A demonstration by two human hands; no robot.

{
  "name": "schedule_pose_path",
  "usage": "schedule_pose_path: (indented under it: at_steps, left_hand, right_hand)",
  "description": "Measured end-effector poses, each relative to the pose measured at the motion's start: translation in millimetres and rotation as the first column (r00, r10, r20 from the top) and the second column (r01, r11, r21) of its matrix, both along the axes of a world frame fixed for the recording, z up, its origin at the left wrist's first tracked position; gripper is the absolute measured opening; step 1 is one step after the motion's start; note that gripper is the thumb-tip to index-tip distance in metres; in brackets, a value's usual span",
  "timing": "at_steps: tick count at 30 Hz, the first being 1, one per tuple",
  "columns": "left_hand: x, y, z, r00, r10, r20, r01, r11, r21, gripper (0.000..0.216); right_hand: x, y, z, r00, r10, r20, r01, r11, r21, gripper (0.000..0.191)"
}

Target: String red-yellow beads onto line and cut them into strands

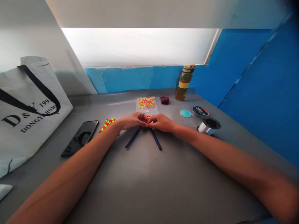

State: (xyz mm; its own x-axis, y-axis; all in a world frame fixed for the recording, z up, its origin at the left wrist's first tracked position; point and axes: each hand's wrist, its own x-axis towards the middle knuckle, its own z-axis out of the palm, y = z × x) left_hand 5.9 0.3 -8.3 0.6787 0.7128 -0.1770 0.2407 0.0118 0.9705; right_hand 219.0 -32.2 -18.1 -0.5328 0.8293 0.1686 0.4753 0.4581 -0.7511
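My left hand [132, 120] and my right hand [161, 122] meet over the middle of the table, thumbs and fingertips pinched together. Whatever lies between the fingertips is too small or hidden to name. Just beneath them rests a pair of pliers with dark blue handles [133, 138] spread toward me; the hands cover its head. A bit of red and yellow [149, 116] shows right behind my fingers. Partly behind my left wrist is a bundle of red and yellow beaded pieces [108, 123]. Beyond the hands lies a clear bag of small red and yellow pieces [146, 103].
On the grey table [149, 183] a phone [81, 137] lies left, near a large white bag [30, 109]. A dark red clump [164, 100] and a bottle [184, 84] stand at the back. To the right are a light blue disc [185, 113], a round container [200, 112] and a line spool [207, 127].
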Motion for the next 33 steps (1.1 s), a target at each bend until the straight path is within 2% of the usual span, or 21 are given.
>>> schedule_pose_path:
  at_steps: [10, 16, 23, 28, 33]
  left_hand:
    - [0.8, -0.1, 1.0, 0.999, 0.000, -0.039, 0.001, 1.000, 0.025, 0.025]
    - [3.7, -3.7, 6.1, 0.999, 0.013, -0.048, -0.013, 1.000, 0.009, 0.025]
    - [1.8, -4.3, 4.2, 1.000, 0.015, -0.022, -0.014, 1.000, 0.021, 0.024]
    - [5.4, -6.2, 5.2, 0.994, 0.097, 0.048, -0.098, 0.995, 0.012, 0.026]
    - [10.7, -6.8, 3.9, 0.986, 0.135, 0.094, -0.143, 0.987, 0.079, 0.027]
  right_hand:
    - [-2.5, -1.5, 1.5, 0.996, -0.022, 0.083, 0.020, 1.000, 0.021, 0.022]
    - [-2.8, -2.7, 3.5, 0.995, -0.033, 0.093, 0.030, 0.999, 0.035, 0.021]
    - [-1.3, -3.0, 2.7, 0.998, -0.023, 0.064, 0.020, 0.999, 0.036, 0.025]
    - [2.4, 1.9, 3.4, 0.989, -0.149, 0.018, 0.148, 0.988, 0.054, 0.034]
    - [4.9, 5.1, 5.7, 0.961, -0.273, 0.052, 0.266, 0.957, 0.114, 0.035]
